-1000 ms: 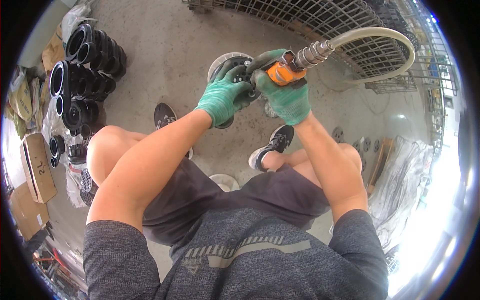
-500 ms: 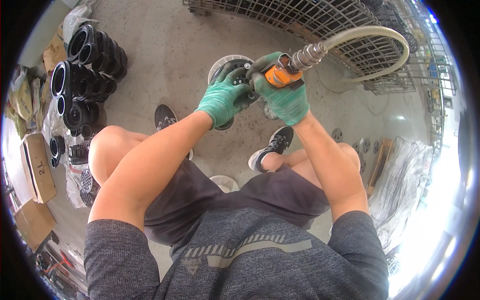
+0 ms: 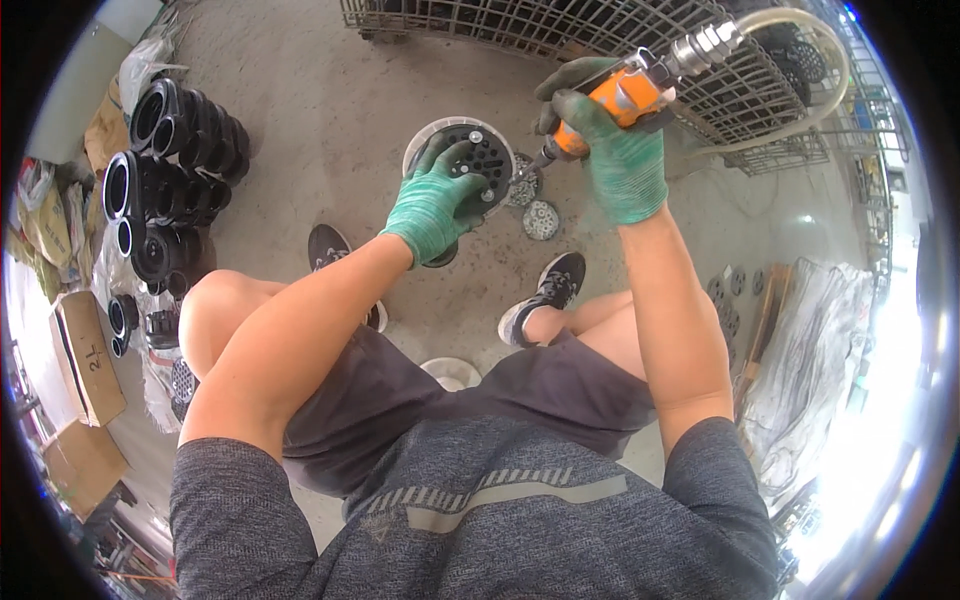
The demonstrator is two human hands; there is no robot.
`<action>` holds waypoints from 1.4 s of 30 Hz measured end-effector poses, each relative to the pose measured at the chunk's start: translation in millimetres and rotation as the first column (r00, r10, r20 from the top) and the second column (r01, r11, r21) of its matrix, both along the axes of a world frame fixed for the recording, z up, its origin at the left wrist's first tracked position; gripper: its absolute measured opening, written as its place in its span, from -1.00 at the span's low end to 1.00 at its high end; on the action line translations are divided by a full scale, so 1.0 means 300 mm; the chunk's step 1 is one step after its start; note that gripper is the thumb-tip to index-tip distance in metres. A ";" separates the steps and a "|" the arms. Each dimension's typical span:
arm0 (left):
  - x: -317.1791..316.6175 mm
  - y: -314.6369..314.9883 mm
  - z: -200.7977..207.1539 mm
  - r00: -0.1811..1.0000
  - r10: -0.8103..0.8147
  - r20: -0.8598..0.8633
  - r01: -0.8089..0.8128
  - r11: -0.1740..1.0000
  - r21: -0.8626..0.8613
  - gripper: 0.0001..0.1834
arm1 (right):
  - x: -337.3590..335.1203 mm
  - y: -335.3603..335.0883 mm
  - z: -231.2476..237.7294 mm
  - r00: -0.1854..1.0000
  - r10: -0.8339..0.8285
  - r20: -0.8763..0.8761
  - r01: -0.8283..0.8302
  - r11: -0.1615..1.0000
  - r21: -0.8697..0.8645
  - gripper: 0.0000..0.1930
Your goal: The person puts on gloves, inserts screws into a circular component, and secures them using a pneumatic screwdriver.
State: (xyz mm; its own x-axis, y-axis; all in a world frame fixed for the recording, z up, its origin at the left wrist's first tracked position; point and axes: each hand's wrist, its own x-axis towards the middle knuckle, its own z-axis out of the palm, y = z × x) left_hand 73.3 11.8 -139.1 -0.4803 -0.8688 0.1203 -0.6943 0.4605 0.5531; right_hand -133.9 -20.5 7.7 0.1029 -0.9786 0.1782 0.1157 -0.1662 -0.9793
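My right hand (image 3: 622,165), in a green glove with dark fingertips, grips an orange air tool (image 3: 622,97) with a metal coupling and a pale hose. The tool's thin tip points down and left, close to the right rim of a black round part (image 3: 489,160). That part has many small holes and a few shiny metal spots on its face, and sits at a pale round rim (image 3: 410,147). My gloved left hand (image 3: 432,203) holds the part from its near left side, thumb and fingers over its face. The palm hides some of it.
Two perforated discs, one pale (image 3: 541,220), lie on the floor beside the part. Stacked black ringed housings (image 3: 165,190) stand at the left, near cardboard boxes (image 3: 88,355). A wire cage (image 3: 560,30) stands ahead; white sheeting (image 3: 815,370) lies at the right.
My right hand has moved up and to the right with the air tool, away from my left hand. More of the black part's face and the floor discs now show.
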 end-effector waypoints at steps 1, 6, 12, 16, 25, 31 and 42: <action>-0.004 0.002 0.001 1.000 0.010 -0.007 -0.010 1.000 0.001 -0.49 | -0.014 -0.004 0.001 1.000 -0.019 0.018 0.018 0.999 0.035 -0.75; 0.003 0.003 0.003 1.000 -0.028 -0.010 0.027 0.998 -0.055 -0.47 | -0.061 -0.003 0.040 1.000 0.001 0.019 -0.004 0.981 0.194 -0.76; -0.062 -0.022 0.125 0.994 0.104 0.036 -0.105 0.994 0.040 -0.59 | -0.106 0.022 0.010 0.909 -0.111 0.402 -0.060 0.919 0.389 -0.76; -0.086 -0.032 0.331 0.615 0.402 -0.678 0.273 0.698 0.662 -0.61 | -0.082 0.049 -0.016 0.857 -0.230 0.462 -0.042 0.861 0.506 -0.71; -0.222 0.028 0.378 0.767 0.238 -0.596 0.208 0.786 0.582 -0.35 | -0.047 0.108 -0.036 0.993 -0.065 0.103 0.031 0.952 0.303 -0.57; -0.203 0.014 0.421 0.836 0.256 -0.485 0.168 0.722 0.671 -0.64 | -0.062 0.103 -0.049 0.999 0.038 0.007 -0.039 0.990 0.136 -0.57; -0.218 0.035 0.342 0.688 0.279 -0.669 0.208 0.808 0.551 -0.41 | -0.027 0.112 -0.019 0.979 -0.042 -0.200 0.076 0.984 0.161 -0.60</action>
